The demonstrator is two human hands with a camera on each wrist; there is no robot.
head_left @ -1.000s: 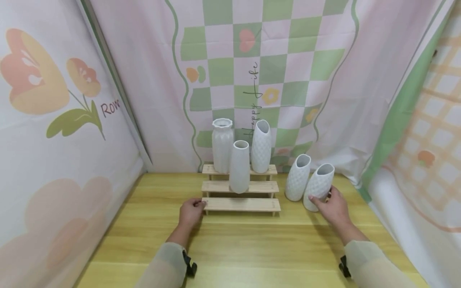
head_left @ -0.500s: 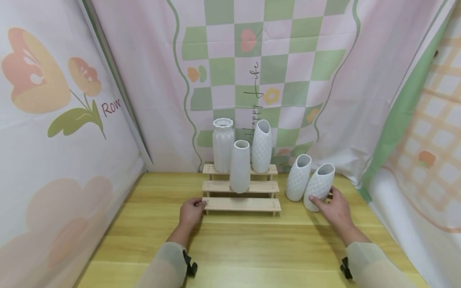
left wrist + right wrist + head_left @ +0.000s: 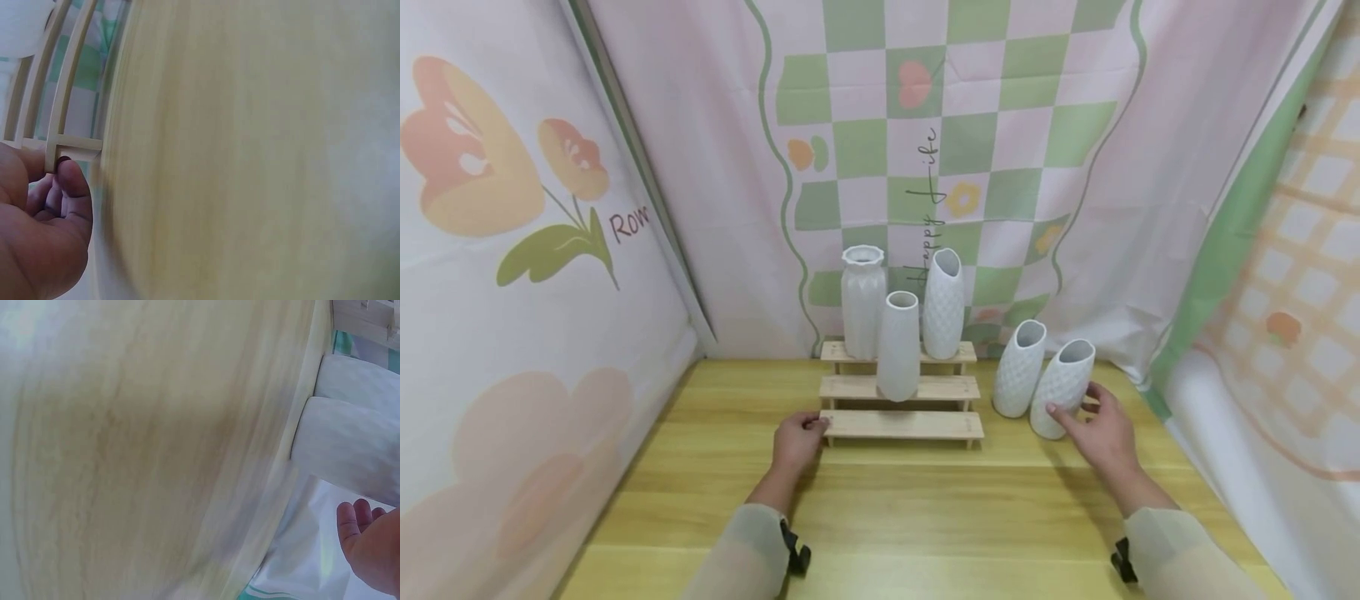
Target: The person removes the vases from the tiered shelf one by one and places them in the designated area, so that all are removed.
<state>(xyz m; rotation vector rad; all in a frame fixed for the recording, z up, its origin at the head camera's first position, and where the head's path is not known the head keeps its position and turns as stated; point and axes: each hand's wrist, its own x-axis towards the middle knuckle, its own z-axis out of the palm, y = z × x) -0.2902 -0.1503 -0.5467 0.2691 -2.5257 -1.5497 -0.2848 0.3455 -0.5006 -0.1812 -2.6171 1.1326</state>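
Observation:
In the head view, my left hand (image 3: 797,446) pinches the left end of the lowest step of a three-tier wooden display stand (image 3: 898,425). Thumb and fingers meet round that board's end in the left wrist view, where the stand (image 3: 69,81) appears sideways. My right hand (image 3: 1105,429) is at a white textured vase (image 3: 1060,387) with a slanted mouth. Its thumb overlaps the vase's front, while the loosely bent fingers (image 3: 347,519) show a gap from the vase's side in the right wrist view. A matching vase (image 3: 1018,371) stands just left of it.
On the top step stand a frilled-rim vase (image 3: 863,308) and a slant-mouthed vase (image 3: 944,308). A plain tapered vase (image 3: 898,350) is on the middle step. Patterned cloth (image 3: 910,150) hangs behind the wooden table (image 3: 880,517) and at both sides.
My right hand has shifted slightly right and its fingers have loosened from the vase. The left hand keeps its pinch; the stand and vases have not moved.

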